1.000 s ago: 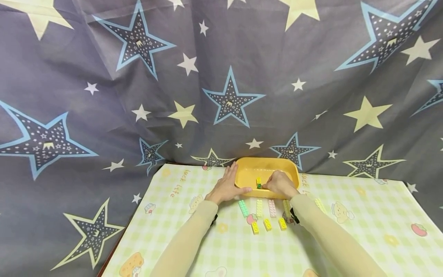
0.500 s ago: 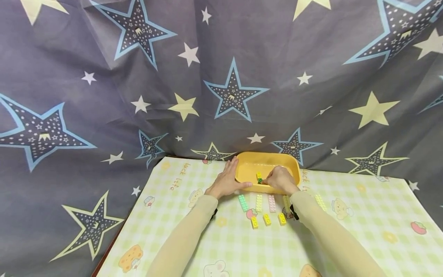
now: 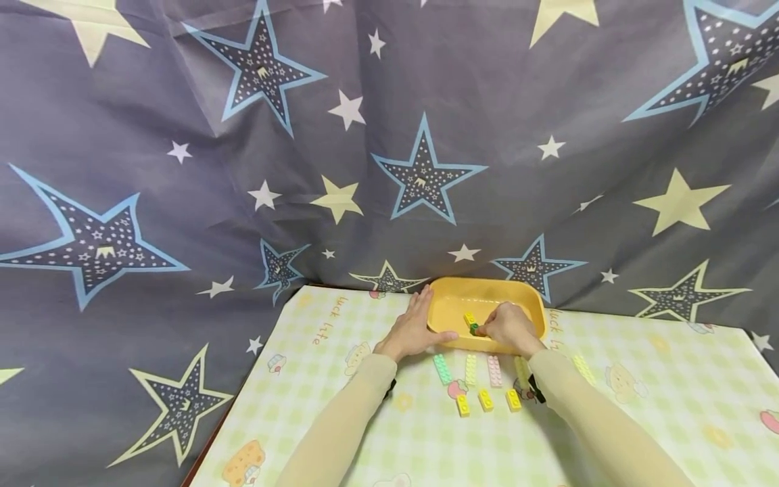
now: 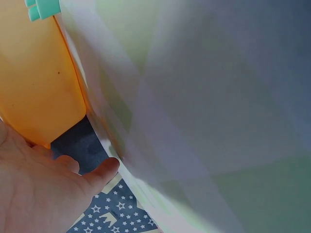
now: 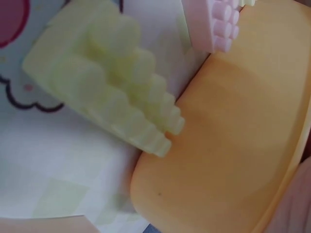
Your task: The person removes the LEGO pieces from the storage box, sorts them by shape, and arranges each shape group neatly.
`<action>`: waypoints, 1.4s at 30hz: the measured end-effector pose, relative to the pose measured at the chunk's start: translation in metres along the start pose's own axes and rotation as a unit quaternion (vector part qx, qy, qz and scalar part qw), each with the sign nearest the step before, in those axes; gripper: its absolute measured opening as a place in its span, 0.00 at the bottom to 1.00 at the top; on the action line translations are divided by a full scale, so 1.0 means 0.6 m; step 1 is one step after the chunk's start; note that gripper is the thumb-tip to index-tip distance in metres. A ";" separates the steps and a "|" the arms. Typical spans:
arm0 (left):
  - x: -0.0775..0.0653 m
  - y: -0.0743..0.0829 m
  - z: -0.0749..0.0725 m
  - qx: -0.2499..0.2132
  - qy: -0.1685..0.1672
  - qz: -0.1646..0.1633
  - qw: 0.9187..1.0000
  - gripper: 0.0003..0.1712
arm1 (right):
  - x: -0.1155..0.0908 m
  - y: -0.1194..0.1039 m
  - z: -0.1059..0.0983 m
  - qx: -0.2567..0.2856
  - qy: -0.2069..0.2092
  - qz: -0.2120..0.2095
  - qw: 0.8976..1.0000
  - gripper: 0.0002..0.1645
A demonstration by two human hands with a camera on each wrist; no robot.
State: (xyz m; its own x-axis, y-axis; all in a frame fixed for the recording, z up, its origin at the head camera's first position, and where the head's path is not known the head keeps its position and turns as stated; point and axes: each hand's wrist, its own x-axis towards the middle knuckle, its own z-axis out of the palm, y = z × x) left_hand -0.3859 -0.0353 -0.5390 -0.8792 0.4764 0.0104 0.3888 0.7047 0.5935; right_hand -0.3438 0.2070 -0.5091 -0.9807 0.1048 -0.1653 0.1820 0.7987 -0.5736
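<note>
Partly seen bricks and hands around the tray (image 3: 481,289)
The right hand (image 3: 512,327) hides part of the green brick (image 3: 474,329) it pinches, and the printing or studs on it are too small to tell; the head view's bottom edge cuts both sleeves (image 3: 599,412). The left wrist view crops the left hand (image 4: 41,187) and a teal brick (image 4: 47,7); in the right wrist view a pink brick (image 5: 204,24) is cropped and the pale brick (image 5: 104,80) blurs.

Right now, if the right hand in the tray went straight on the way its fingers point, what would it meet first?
The right hand would probably meet the green brick first; depth is unclear, and the two may be touching.
</note>
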 end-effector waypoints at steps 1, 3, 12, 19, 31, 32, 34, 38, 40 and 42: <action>0.001 0.001 0.002 -0.001 0.000 0.000 1.000 0.72 | -0.002 0.002 0.000 0.003 0.004 -0.002 1.000 0.15; 0.002 0.002 0.004 0.001 0.002 0.001 1.000 0.72 | -0.004 0.006 -0.001 0.006 0.015 -0.011 1.000 0.15; -0.002 -0.001 0.006 0.006 0.006 -0.003 1.000 0.72 | -0.010 0.007 -0.001 0.020 0.034 -0.026 0.999 0.17; -0.001 -0.001 0.007 0.006 0.001 -0.005 1.000 0.71 | -0.015 0.004 -0.005 0.022 0.041 -0.023 0.999 0.18; -0.003 -0.004 0.012 0.007 0.003 -0.004 1.000 0.72 | -0.031 0.011 -0.014 0.054 0.051 -0.027 0.997 0.17; -0.002 -0.006 0.014 0.007 0.001 -0.006 1.000 0.72 | -0.031 0.012 -0.015 0.056 0.051 -0.030 0.997 0.16; 0.000 -0.010 0.017 0.005 0.001 -0.008 1.000 0.72 | -0.031 0.014 -0.018 0.056 0.054 -0.038 0.996 0.16; 0.002 -0.009 0.017 0.007 0.000 -0.011 1.000 0.72 | -0.033 0.012 -0.027 0.053 0.058 -0.044 0.996 0.16; 0.001 -0.004 0.012 0.007 0.003 -0.009 1.000 0.72 | -0.037 0.009 -0.034 0.050 0.059 -0.040 0.996 0.16; -0.001 0.001 0.007 0.007 0.006 -0.004 1.000 0.72 | -0.044 0.006 -0.042 0.050 0.059 -0.037 0.996 0.17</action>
State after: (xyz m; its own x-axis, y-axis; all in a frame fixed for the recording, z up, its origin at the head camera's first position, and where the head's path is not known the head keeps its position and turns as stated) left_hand -0.3839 -0.0330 -0.5422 -0.8860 0.4634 0.0153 0.3846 0.7160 0.5826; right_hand -0.3190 0.2219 -0.4866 -0.9923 0.1211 -0.0276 0.1092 0.7442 -0.6590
